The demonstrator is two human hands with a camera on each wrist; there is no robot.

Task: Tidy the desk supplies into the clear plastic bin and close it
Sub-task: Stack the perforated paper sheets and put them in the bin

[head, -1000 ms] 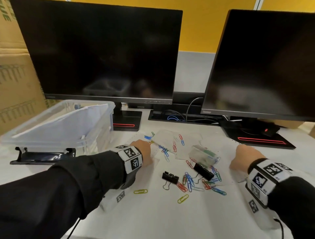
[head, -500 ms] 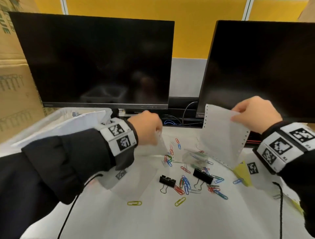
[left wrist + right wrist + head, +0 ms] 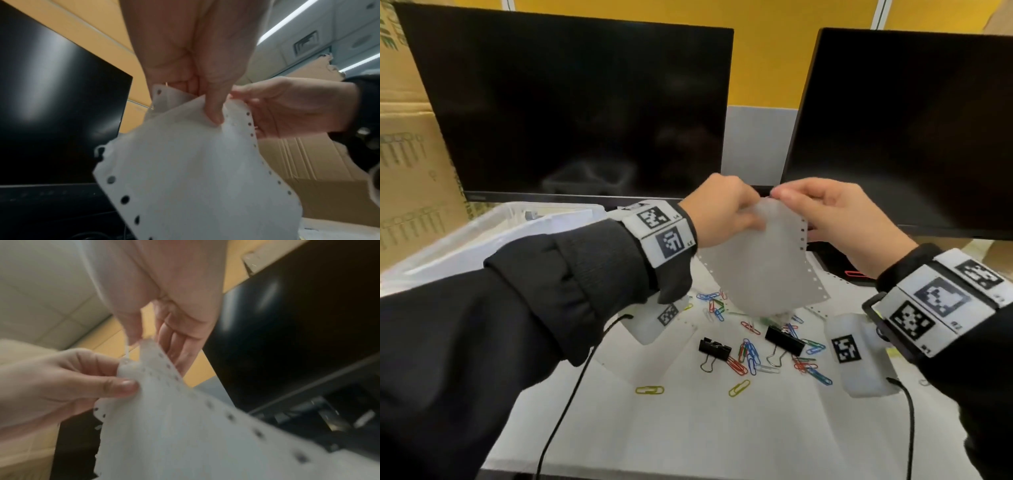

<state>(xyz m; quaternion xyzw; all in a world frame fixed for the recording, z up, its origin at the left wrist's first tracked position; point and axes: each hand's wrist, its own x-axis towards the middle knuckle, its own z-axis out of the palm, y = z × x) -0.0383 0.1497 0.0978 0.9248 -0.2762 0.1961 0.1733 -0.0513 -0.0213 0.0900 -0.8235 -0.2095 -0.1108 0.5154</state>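
Desk [image 3: 688, 442] surface: white, loose supplies lying on it

Coloured paper clips [image 3: 748, 353] lie scattered mid-desk, two yellow ones [image 3: 649, 390] apart on the near side. Two black binder clips [image 3: 714, 348] rest among them. Sheets of white hole-edged paper [image 3: 835, 291] lie flat at the back right. The clear plastic bin [image 3: 493, 233] stands at the left rear. Two monitors [image 3: 571, 102] stand along the back edge; their bases are mostly hidden
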